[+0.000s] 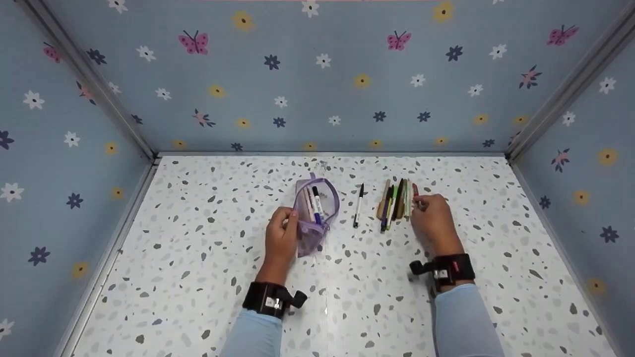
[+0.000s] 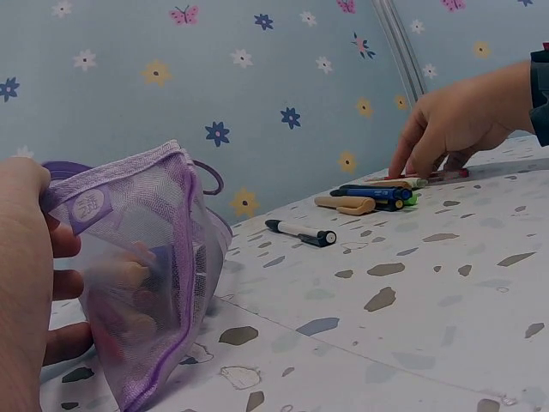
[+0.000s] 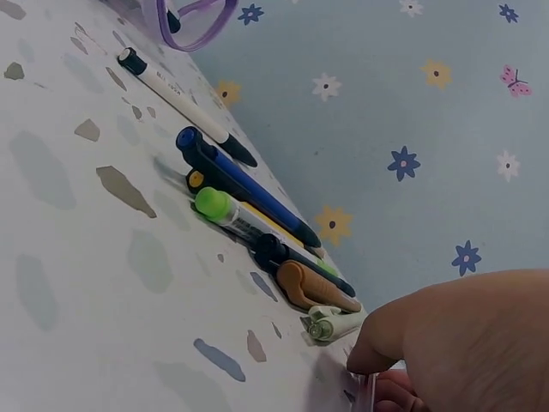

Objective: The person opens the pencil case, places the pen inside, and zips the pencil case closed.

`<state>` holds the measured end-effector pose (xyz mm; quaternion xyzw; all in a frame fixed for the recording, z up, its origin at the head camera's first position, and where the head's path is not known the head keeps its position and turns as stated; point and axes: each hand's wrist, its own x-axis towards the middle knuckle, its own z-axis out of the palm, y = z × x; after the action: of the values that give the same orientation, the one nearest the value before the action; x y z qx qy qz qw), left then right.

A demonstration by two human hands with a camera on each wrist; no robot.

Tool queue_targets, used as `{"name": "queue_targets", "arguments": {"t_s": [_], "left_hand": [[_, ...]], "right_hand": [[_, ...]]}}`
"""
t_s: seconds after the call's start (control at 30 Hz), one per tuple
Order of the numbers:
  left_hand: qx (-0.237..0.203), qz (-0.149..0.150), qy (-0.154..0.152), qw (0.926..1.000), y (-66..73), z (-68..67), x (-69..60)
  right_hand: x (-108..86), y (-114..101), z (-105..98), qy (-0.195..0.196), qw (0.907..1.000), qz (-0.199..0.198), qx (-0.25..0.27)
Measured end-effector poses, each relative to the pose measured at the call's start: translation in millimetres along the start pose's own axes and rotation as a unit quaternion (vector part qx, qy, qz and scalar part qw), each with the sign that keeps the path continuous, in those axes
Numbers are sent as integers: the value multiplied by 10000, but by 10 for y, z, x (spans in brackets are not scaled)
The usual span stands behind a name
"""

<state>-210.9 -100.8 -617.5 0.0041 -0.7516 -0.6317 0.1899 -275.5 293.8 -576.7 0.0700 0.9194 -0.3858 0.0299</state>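
My left hand (image 1: pixel 281 235) grips the near left edge of a purple mesh pencil pouch (image 1: pixel 308 244), with the thumb along its top. The pouch lies open at the top, and several pens, including a white marker (image 1: pixel 318 202) with a black cap, show inside. To the right, my right hand (image 1: pixel 436 220) pinches a slim pen with a red end (image 1: pixel 415 189); the fingers hide most of it. Right beside that hand lies a row of pens, among them a blue pen (image 3: pixel 266 193), a green-ended pen (image 3: pixel 214 204) and a tan one (image 3: pixel 309 286).
Between the pouch and the row, a white pen with black ends (image 1: pixel 359 206) lies alone on the speckled white tabletop (image 1: pixel 198 277). Blue flowered panels (image 1: pixel 317 89) stand behind and along both sides. Each wrist wears a black strap with a small camera.
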Motion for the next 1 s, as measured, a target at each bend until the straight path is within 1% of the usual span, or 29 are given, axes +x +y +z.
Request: {"name": "queue_targets", "arguments": {"t_s": [0.17, 0.27, 0.4, 0.5, 0.63, 0.83, 0.93, 1.0], "left_hand": [[-7, -2, -17, 10000, 12, -6, 1], [6, 69, 29, 10000, 7, -7, 3], [-10, 53, 26, 10000, 1, -10, 5], [-47, 17, -11, 10000, 8, -15, 9], [-61, 52, -53, 10000, 6, -20, 12], [36, 72, -62, 9999, 7, -18, 9], [3, 48, -41, 10000, 4, -8, 8], [-52, 29, -47, 10000, 7, 1, 5]], "right_hand": [[9, 3, -14, -92, 9999, 81, -27], [24, -6, -12, -49, 9998, 49, -190], [34, -32, -8, 52, 9994, 62, -341], [28, -55, -7, 81, 9994, 167, -299], [3, -63, -5, 129, 9994, 224, -214], [1, -44, 9, 301, 9988, 328, -207], [10, -61, 7, 282, 9982, 496, -180], [13, -84, -4, 223, 9982, 539, -158]]}}
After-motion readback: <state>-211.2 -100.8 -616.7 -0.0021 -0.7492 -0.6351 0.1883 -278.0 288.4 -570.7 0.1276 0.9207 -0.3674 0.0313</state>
